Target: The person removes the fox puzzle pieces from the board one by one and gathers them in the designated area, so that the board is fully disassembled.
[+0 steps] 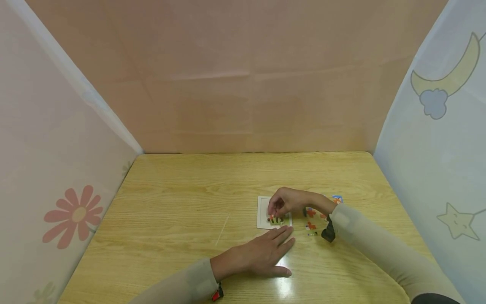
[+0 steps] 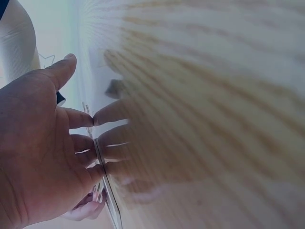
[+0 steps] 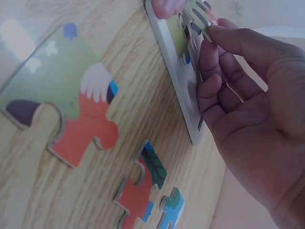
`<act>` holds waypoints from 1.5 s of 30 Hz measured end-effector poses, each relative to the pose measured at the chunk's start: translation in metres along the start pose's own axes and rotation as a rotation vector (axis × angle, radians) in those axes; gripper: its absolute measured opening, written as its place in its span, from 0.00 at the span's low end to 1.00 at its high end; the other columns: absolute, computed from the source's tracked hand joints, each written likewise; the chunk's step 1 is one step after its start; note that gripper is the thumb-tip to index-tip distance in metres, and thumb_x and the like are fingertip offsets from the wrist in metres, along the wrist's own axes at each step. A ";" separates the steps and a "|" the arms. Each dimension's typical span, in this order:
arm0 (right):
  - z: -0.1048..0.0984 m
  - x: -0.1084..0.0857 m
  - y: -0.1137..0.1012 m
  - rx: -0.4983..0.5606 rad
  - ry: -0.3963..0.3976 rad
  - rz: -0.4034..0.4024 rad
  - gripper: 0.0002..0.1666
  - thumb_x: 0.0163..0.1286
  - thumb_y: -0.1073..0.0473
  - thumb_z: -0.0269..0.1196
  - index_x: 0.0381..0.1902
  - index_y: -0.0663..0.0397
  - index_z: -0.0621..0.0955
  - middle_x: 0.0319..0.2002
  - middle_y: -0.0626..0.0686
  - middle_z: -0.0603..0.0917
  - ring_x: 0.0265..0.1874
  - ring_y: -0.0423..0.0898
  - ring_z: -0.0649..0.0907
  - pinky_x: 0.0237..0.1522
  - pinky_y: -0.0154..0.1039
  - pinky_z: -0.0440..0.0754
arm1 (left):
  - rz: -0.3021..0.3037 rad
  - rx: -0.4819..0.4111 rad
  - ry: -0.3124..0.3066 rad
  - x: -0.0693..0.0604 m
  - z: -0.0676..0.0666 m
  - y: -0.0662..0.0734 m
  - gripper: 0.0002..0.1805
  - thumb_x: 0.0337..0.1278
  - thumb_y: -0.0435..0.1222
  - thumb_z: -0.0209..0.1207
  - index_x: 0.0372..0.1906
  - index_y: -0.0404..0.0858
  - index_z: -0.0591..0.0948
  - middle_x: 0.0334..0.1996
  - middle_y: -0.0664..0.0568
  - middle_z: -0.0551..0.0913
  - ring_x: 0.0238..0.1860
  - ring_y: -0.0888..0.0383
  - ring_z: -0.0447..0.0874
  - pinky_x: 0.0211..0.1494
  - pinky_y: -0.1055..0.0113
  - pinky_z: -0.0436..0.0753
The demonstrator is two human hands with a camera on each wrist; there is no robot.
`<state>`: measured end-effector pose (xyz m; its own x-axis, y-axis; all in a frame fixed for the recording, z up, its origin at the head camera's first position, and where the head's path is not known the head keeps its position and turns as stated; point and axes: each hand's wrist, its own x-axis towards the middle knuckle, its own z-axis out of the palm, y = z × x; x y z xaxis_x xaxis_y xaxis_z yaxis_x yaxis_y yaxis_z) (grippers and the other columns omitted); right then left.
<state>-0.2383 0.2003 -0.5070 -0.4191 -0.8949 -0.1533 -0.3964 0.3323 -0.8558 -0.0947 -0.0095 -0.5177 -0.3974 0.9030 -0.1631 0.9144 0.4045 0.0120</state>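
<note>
A white puzzle board (image 1: pixel 263 216) with a raised rim lies on the wooden table, right of the middle. My right hand (image 1: pixel 286 201) is over it and pinches a striped green puzzle piece (image 3: pixel 196 15) between thumb and fingers, tilted above the board. Another green piece (image 3: pixel 180 42) lies in the board's near right corner, partly hidden by the held one. My left hand (image 1: pixel 262 254) is spread palm down with straight fingers, the fingertips at the board's near edge. In the left wrist view, the fingers (image 2: pixel 78 118) touch the edge.
Several loose puzzle pieces (image 1: pixel 311 226) lie right of the board, some under my right forearm. Close by in the right wrist view are a green and orange piece (image 3: pixel 71 90) and an orange one (image 3: pixel 138 191). Fabric walls (image 1: pixel 247 84) stand behind and beside the table.
</note>
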 end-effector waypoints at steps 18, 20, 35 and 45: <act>-0.009 -0.010 -0.002 0.044 0.042 0.033 0.08 0.72 0.68 0.70 0.46 0.59 0.90 0.41 0.53 0.91 0.38 0.43 0.89 0.44 0.37 0.89 | -0.008 -0.007 -0.005 -0.001 -0.002 0.000 0.47 0.79 0.68 0.40 0.85 0.39 0.59 0.86 0.40 0.50 0.86 0.48 0.45 0.86 0.60 0.55; -0.010 -0.013 -0.003 0.046 0.050 0.044 0.08 0.72 0.68 0.70 0.46 0.58 0.90 0.41 0.53 0.91 0.38 0.43 0.89 0.44 0.36 0.89 | -0.008 -0.019 -0.010 -0.001 -0.002 0.000 0.47 0.78 0.68 0.40 0.85 0.39 0.59 0.86 0.40 0.49 0.87 0.48 0.44 0.86 0.60 0.54; -0.020 -0.040 -0.007 0.035 0.079 0.037 0.08 0.73 0.68 0.68 0.48 0.59 0.90 0.42 0.57 0.92 0.40 0.48 0.90 0.44 0.38 0.90 | -0.022 -0.017 -0.037 0.000 -0.003 0.003 0.49 0.77 0.70 0.40 0.85 0.40 0.57 0.86 0.41 0.47 0.87 0.49 0.43 0.86 0.61 0.53; -0.025 -0.060 -0.007 0.021 0.071 0.028 0.08 0.73 0.67 0.68 0.47 0.58 0.90 0.40 0.59 0.91 0.35 0.50 0.88 0.40 0.42 0.90 | -0.029 -0.031 -0.036 0.001 -0.002 0.001 0.49 0.77 0.70 0.39 0.86 0.40 0.57 0.87 0.42 0.46 0.87 0.50 0.43 0.86 0.61 0.53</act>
<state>-0.2306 0.2590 -0.4799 -0.4871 -0.8617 -0.1425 -0.3667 0.3499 -0.8620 -0.0937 -0.0082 -0.5160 -0.4198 0.8856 -0.1988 0.8997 0.4349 0.0375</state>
